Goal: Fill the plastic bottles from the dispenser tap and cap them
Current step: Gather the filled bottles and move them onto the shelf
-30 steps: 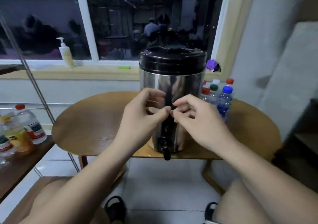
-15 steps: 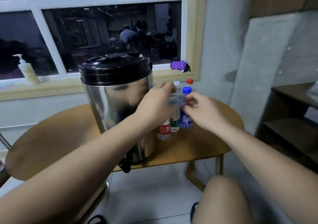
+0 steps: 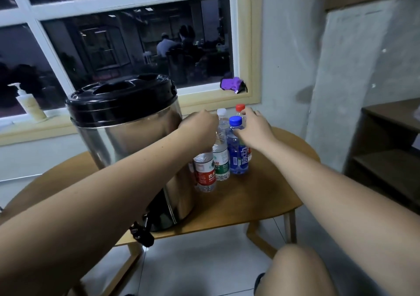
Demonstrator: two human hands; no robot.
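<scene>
Head view, round wooden desk (image 3: 261,195), steel dispenser (image 3: 136,150) standing on it, left hand (image 3: 200,127) fingers curled over red-label bottle (image 3: 204,173) just beside dispenser, right hand (image 3: 254,129) fingers spread, thumb touching blue-capped bottle (image 3: 237,150), black tap (image 3: 143,234) overhanging desk edge.

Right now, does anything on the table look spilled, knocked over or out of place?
Nothing stands out. The bottles stand upright, clustered beside the dispenser, the left hand gripping the red-labelled bottle by its top; visible caps are on, the table shows no puddle, and the tap overhangs its front edge.
</scene>
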